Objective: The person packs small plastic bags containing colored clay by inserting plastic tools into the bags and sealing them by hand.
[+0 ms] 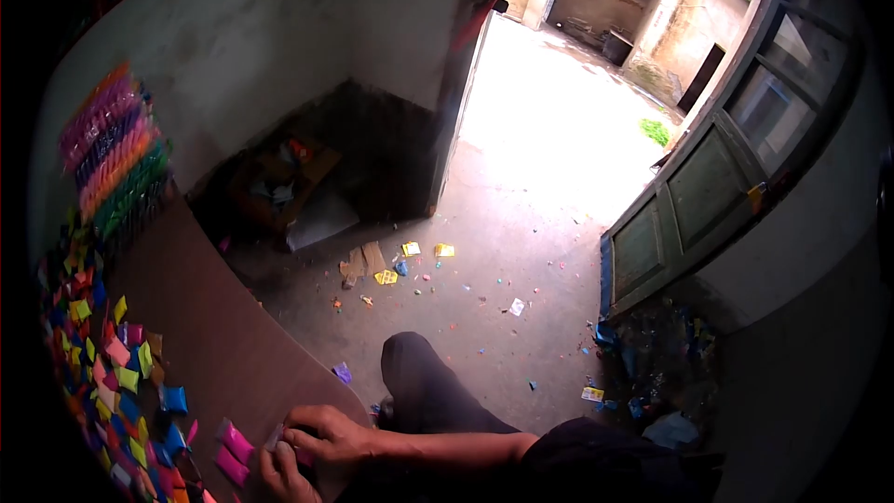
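Close together at the edge of the brown table [209,303] are my two hands. My right hand [331,433] reaches in from the right, its fingers curled around a small pale, shiny item [275,436] whose kind I cannot make out. Just below, my left hand [287,477] closes on the same spot, partly cut off by the frame's bottom. Beside it on the table lie bright pink packets [235,452]. A heap of small packets [116,354] in yellow, pink, blue and orange covers the table's left side.
Behind the heap rises a stack of colourful bagged packets [116,144]. A cardboard box [284,182] stands in the dark corner. Scraps and yellow wrappers [412,249] litter the floor. An open green door [684,196] stands right of the bright doorway; my dark-clothed knee [419,373] is below.
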`<act>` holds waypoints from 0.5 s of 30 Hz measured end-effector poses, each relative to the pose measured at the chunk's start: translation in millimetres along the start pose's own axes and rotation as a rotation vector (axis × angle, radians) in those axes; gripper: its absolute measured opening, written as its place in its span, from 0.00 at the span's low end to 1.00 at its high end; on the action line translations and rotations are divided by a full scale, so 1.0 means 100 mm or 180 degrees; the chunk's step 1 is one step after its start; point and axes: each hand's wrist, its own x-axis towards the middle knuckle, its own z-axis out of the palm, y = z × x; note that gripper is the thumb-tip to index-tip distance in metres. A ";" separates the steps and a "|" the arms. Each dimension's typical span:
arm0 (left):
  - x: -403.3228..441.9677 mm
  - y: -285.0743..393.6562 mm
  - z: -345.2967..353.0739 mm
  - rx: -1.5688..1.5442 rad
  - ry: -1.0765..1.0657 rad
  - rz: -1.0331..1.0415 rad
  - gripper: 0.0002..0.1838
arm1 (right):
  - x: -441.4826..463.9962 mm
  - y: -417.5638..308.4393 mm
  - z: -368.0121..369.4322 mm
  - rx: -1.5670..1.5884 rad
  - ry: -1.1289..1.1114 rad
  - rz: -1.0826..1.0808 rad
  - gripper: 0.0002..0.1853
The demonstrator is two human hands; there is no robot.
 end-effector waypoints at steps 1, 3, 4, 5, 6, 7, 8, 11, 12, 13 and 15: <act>0.00 -0.01 0.01 -0.0086 0.0047 0.0219 0.21 | -0.01 -0.01 -0.02 0.0091 0.0052 0.0012 0.11; 0.15 -0.56 0.26 -0.0964 -0.0176 0.0062 0.17 | 0.00 0.02 -0.01 0.0032 0.0182 -0.0106 0.10; 0.14 -0.92 0.30 -0.1847 -0.0373 -0.0074 0.14 | -0.01 0.06 0.01 -0.0025 0.0313 -0.0235 0.10; 0.11 -0.69 0.25 -0.1106 0.0001 0.0125 0.17 | -0.01 0.04 0.00 -0.0014 0.0248 -0.0126 0.09; 0.11 -0.62 0.17 -0.1373 -0.0344 -0.0351 0.17 | -0.02 0.01 0.00 0.0012 0.0166 0.0008 0.09; 0.12 -0.73 0.20 -0.1551 -0.0257 -0.0155 0.17 | -0.01 -0.01 -0.01 0.0028 0.0069 0.0145 0.10; 0.13 -0.84 0.24 -0.1725 -0.0180 0.0047 0.17 | 0.02 -0.11 -0.03 -0.0037 0.0051 0.0149 0.11; 0.12 -0.97 0.26 -0.1711 -0.0016 0.0041 0.17 | 0.03 -0.13 0.03 -0.0414 0.0024 0.0331 0.11; 0.11 -0.83 0.25 -0.1707 -0.0009 0.0079 0.15 | 0.03 -0.12 0.00 -0.0413 -0.0018 0.0395 0.10; 0.09 -0.81 0.24 -0.1675 -0.0075 -0.0049 0.15 | 0.02 -0.10 0.00 -0.0348 -0.0011 0.0423 0.10; 0.08 -0.61 0.26 -0.1953 -0.0104 -0.0054 0.11 | 0.02 -0.07 0.00 -0.0127 0.0271 0.0220 0.08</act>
